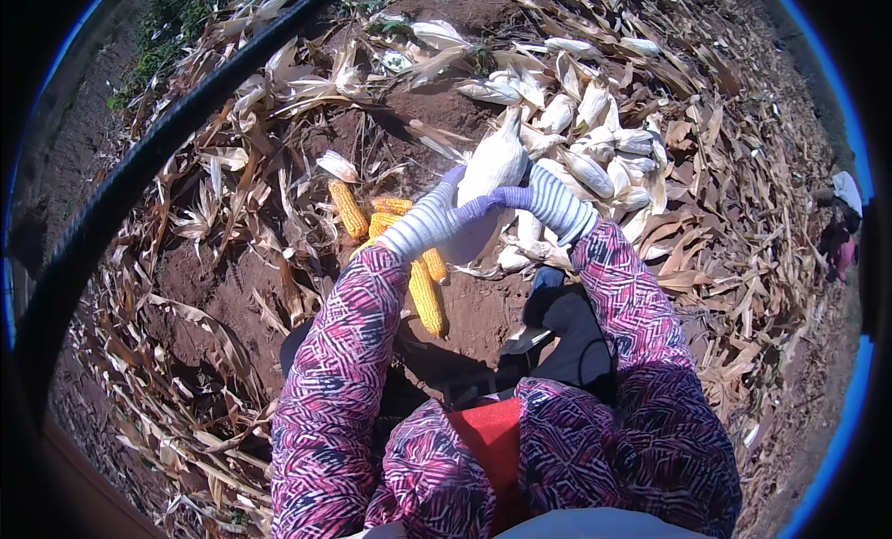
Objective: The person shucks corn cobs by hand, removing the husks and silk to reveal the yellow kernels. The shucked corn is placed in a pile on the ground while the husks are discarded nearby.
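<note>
A large ear of corn in its pale dry husk point(496, 156) is between my hands, its narrow end pointing away from me. My left hand point(437, 215), in a white and purple striped knit glove, grips its left side. My right hand point(554, 199), gloved alike, holds the right side, and the fingers of both gloves meet across the near part of the ear. Some fingers are hidden behind the husk. Just below my left hand lie bare yellow corn cobs point(425, 298), partly covered by my wrist. Another husked cob point(348, 208) rests farther left.
A heap of corn ears in husks point(599, 156) lies beyond my right hand. Dry stalks and leaves point(725, 156) cover the ground around reddish soil point(481, 305). My dark shoe point(547, 284) is near the heap. A black cord point(160, 131) crosses the upper left. Another person point(840, 225) is at the far right.
</note>
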Available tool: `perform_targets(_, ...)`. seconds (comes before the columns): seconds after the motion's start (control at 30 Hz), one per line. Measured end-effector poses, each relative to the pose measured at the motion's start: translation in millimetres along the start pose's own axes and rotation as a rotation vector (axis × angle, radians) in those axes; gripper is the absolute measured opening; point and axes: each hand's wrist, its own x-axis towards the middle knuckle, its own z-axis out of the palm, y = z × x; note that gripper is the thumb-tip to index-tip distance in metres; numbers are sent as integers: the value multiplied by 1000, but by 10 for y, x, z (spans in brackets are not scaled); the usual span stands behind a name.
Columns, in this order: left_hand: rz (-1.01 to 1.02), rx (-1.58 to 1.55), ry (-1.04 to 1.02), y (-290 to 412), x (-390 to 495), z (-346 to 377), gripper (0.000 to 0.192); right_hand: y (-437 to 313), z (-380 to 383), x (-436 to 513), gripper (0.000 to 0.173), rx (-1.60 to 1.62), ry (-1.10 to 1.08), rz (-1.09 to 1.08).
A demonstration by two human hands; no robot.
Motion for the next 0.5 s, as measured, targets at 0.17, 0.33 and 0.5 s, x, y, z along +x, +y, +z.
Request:
perform_targets(0.17, 38, -274, 40, -85, 101, 150, 73, 40, -46, 21, 60, 393, 203, -19)
perform_targets(0.33, 2, -14, 160, -100, 77, 243, 71, 76, -179, 141, 48, 254, 314, 17)
perform_targets(0.5, -53, 145, 259, -120, -9, 283, 69, 69, -184, 189, 40, 122, 302, -50)
